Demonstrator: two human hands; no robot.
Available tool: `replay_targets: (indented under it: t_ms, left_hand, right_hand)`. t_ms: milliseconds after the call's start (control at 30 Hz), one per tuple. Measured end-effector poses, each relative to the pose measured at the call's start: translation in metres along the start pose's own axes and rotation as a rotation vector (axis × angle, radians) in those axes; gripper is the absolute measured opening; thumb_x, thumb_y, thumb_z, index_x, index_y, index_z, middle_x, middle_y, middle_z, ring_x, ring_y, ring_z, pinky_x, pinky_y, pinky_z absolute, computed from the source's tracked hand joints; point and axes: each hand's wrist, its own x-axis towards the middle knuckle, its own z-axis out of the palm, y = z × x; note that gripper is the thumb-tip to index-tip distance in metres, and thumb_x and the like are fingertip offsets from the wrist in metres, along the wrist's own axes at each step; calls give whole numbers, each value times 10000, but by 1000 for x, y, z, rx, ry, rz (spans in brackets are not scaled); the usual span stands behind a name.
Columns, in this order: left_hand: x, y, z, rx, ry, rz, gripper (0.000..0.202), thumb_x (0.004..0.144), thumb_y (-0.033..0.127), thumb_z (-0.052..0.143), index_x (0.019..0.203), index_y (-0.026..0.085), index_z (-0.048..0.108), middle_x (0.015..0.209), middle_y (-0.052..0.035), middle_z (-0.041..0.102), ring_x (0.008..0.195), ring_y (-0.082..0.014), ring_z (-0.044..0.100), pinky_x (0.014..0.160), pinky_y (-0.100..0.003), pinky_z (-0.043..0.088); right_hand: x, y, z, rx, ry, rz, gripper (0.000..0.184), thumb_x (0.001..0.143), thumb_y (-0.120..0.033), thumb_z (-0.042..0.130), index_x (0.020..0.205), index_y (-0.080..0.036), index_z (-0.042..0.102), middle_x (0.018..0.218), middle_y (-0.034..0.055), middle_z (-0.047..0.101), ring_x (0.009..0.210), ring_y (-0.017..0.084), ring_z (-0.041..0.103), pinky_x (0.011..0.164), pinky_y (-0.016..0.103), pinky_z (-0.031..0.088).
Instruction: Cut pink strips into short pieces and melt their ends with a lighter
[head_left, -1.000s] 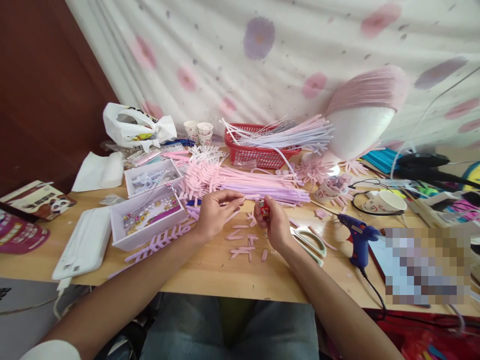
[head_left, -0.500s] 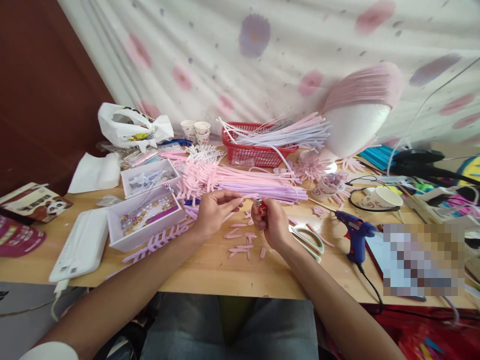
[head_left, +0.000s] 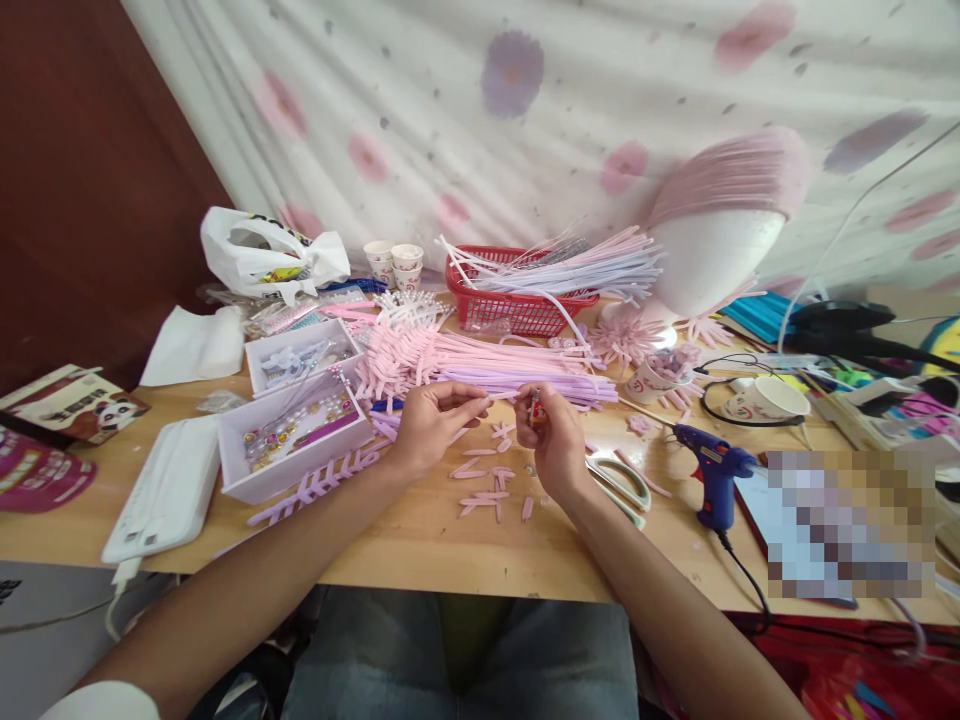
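Observation:
My left hand (head_left: 433,428) pinches a short pink pipe cleaner piece (head_left: 504,396), its free end pointing right. My right hand (head_left: 559,445) is closed around a small red lighter (head_left: 537,411) with a metal top, held close to the tip of that piece. Whether a flame burns I cannot tell. Beneath and between the hands, several short pink pieces (head_left: 484,498) lie scattered on the table. Behind them stretch long bundles of pink pipe cleaners (head_left: 510,355) and purple pipe cleaners (head_left: 525,384). Scissors (head_left: 637,485) with pale handles rest beside my right wrist.
A blue glue gun (head_left: 716,480) stands at right, near a tablet (head_left: 787,540) and a paper cup (head_left: 765,400). White trays (head_left: 259,480) of beads and a power bank (head_left: 161,490) sit at left. At the back are a red basket (head_left: 510,315) and a foam head (head_left: 720,250).
My right hand has shifted slightly right and turned, so the lighter now stands more upright. My left hand still pinches the pink piece, nearly unmoved.

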Motion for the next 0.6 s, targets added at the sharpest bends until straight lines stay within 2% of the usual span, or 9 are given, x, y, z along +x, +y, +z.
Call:
replay_targets:
  t_ms: [67, 133, 267, 433, 600]
  left_hand:
    - [-1, 0, 0, -12, -5, -17, 334, 625, 408, 891, 807, 156, 769, 752, -50, 761, 715, -173, 719, 724, -300, 596]
    - [-1, 0, -1, -21, -20, -36, 347, 624, 411, 893, 818, 152, 768, 774, -59, 771, 712, -177, 723, 719, -305, 599]
    - [1, -1, -2, -42, -42, -67, 385, 622, 439, 893, 836, 147, 760, 807, -73, 785, 691, -176, 723, 705, -310, 605]
    - [3, 1, -3, -82, -25, -105, 415, 610, 460, 899, 841, 148, 752, 820, -75, 789, 687, -161, 718, 705, -296, 604]
    - [2, 1, -3, -88, -42, -120, 414, 608, 461, 900, 835, 150, 747, 817, -74, 784, 694, -162, 715, 711, -301, 604]
  right_hand:
    - [1, 1, -2, -72, 31, -80, 366, 772, -538, 751, 890, -201, 670, 600, -56, 423, 500, 89, 297, 463, 249, 238]
    - [1, 2, -4, -138, 53, -128, 329, 760, -476, 791, 902, -194, 699, 589, -58, 434, 509, 90, 312, 482, 257, 275]
    - [2, 5, -6, -161, 78, -191, 297, 770, -459, 798, 783, -179, 700, 552, -52, 446, 508, 90, 327, 498, 271, 278]
    - [3, 3, -7, -117, 106, -177, 346, 790, -470, 786, 977, -181, 743, 529, -69, 406, 495, 90, 328, 493, 267, 257]
    - [3, 2, -8, -208, 77, -208, 302, 776, -460, 798, 803, -173, 710, 557, -47, 462, 508, 93, 361, 500, 268, 293]
